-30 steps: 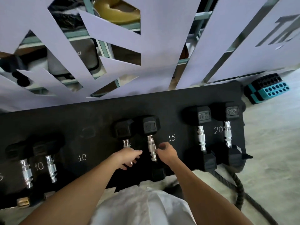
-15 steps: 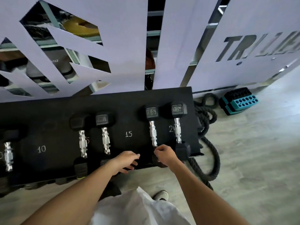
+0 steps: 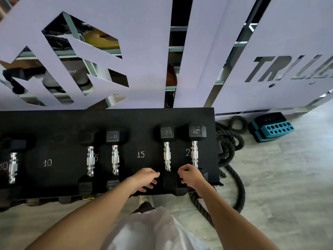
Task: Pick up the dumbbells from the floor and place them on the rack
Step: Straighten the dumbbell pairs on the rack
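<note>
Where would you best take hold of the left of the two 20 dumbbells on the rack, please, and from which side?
Grip the left 20 dumbbell by its knurled chrome handle, coming down from above and wrapping the fingers across it. The handle runs front to back on the rack, bare between the two hex heads, which are too bulky for one hand. The left hand and right hand flank its near head.

Five dumbbells lie on the black rack (image 3: 144, 120), chrome handles running front to back, hex heads black. The 20 pair (image 3: 194, 154) sits at the right end, the 15 pair (image 3: 115, 159) mid-rack, another (image 3: 13, 167) at the left edge.
</note>
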`<state>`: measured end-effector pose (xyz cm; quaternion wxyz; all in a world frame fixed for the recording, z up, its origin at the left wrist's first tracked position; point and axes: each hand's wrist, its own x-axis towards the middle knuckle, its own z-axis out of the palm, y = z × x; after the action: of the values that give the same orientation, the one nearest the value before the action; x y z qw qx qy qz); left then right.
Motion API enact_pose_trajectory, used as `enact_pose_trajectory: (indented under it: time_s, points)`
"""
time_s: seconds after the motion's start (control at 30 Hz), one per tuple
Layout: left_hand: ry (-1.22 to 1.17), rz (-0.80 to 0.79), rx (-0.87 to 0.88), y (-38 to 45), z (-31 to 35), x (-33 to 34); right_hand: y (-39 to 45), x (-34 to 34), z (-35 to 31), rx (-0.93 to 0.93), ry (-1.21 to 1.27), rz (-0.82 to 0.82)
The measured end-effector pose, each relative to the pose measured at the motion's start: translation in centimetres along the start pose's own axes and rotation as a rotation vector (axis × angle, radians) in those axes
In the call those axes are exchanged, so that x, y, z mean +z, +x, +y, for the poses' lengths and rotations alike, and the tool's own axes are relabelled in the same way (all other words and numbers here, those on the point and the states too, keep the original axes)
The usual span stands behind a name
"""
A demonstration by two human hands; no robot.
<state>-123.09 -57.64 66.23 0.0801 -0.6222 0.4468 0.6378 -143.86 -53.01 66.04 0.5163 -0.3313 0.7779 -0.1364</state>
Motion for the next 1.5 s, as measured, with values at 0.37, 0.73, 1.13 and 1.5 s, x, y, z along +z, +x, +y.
enact_pose_trajectory:
  time_s: [0.37,0.73,1.13,1.5]
  points:
    - [0.087,-0.072,0.010,4.3,3.6,0.1,2.4,-3.9,2.5,0.137,0.063,0.151]
    - [0.014,0.001,-0.010,6.0,4.2,0.5,4.3,-4.9,1.6,0.151,0.055,0.078]
    - [-0.253,0.182,-0.036,12.4,7.3,2.9,7.1,-8.6,3.6,0.127,-0.019,0.070]
    - [-0.429,0.328,-0.068,17.9,7.9,5.4,10.2,-9.4,7.3,0.164,0.103,0.055]
